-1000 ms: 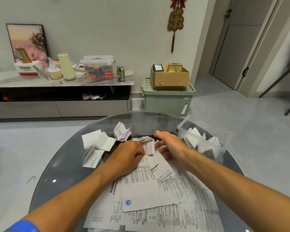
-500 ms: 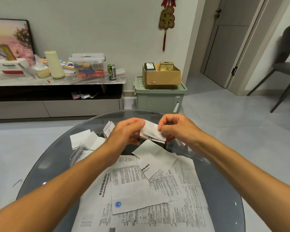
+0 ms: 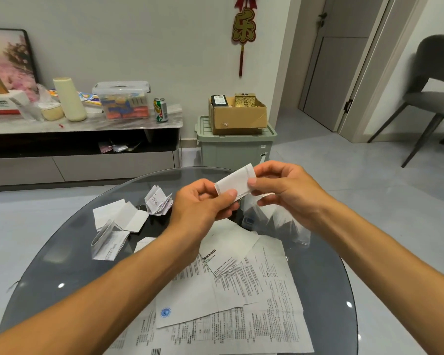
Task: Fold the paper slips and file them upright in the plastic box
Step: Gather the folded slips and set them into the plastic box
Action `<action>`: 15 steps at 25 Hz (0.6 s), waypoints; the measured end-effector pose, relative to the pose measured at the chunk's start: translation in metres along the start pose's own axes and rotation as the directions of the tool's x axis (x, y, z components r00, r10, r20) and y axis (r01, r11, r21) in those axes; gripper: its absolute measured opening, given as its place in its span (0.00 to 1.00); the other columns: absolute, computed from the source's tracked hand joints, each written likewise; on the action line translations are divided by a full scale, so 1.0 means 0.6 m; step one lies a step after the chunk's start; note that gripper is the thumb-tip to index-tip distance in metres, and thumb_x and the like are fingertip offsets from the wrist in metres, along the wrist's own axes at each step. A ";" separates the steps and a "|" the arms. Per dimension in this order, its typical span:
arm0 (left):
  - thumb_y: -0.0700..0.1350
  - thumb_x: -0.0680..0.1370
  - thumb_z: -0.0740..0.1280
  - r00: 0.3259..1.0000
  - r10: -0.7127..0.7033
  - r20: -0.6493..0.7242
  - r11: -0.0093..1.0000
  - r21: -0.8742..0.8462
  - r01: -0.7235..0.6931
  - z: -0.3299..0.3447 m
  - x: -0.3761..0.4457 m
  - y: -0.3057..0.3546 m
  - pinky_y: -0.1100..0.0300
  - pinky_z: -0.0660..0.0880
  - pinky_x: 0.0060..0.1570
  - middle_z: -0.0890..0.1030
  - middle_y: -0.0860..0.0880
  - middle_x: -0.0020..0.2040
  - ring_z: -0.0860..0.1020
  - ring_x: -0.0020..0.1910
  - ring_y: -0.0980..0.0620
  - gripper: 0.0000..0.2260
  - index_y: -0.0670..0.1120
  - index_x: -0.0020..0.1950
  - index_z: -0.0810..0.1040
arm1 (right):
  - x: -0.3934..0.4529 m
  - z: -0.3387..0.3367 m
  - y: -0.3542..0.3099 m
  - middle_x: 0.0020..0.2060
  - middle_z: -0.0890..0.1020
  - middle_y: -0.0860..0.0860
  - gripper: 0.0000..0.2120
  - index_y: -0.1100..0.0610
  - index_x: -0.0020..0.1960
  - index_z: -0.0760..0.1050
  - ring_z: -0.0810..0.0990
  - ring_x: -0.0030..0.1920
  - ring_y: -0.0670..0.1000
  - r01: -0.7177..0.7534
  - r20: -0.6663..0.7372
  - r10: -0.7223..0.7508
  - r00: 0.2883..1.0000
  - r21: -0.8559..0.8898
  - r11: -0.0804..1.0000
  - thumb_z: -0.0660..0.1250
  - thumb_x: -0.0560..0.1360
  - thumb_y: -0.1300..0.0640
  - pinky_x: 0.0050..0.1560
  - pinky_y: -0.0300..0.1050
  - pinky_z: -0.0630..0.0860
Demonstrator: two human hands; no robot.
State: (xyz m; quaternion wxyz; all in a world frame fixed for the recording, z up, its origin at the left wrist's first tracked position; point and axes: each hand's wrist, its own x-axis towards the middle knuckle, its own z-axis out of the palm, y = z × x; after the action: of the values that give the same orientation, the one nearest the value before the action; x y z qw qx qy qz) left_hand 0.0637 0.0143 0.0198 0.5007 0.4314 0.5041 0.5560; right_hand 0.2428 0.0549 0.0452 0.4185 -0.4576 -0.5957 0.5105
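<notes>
Paper slip (image 3: 233,183): white, folded, held in the air above the far half of the table, tilted up toward the right, between both hands.
Left hand (image 3: 205,204): thumb on top of the slip's lower left end, fingers curled beneath, pinching it.
Right hand (image 3: 283,187): thumb and forefinger pinching the slip's upper right end, other fingers curled under.
Plastic box (image 3: 277,224): clear, on the table's right side, just below and behind the right hand; white folded slips standing inside, partly hidden by the wrist.
Printed sheets (image 3: 231,298): large unfolded papers overlapping across the near half of the table, under both forearms.
Folded pieces (image 3: 123,217): loose white ones to the left of the left hand, lying flat or half open.
Small folded bundle (image 3: 158,201): just beyond them, close to the left hand, standing fanned.
Round glass table (image 3: 49,267): dark, tinted, bearing all of the above.
Green storage bin (image 3: 235,149): on the floor beyond the table, cardboard box (image 3: 237,116) on its lid.
Low cabinet (image 3: 80,147): along the wall at left, holding a lidded clear container (image 3: 122,101) and a drink can (image 3: 160,110).
Grey chair (image 3: 431,96): far right.
</notes>
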 end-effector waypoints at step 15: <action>0.39 0.76 0.71 0.992 0.047 0.115 0.928 0.362 -0.086 -0.010 0.002 -0.027 0.55 0.80 0.48 0.84 0.54 0.38 0.81 0.39 0.58 0.06 0.50 0.43 0.84 | 0.023 -0.176 -0.053 0.43 0.81 0.43 0.06 0.45 0.48 0.82 0.78 0.45 0.48 0.240 0.264 0.098 0.959 -0.949 0.205 0.71 0.77 0.56 0.43 0.42 0.75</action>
State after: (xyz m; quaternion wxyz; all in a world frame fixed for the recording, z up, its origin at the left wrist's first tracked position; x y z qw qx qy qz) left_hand 0.0599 0.0147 0.0027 0.4182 0.5622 0.5571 0.4457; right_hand 0.3377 0.0905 0.0907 -0.0242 -0.5166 -0.8539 0.0580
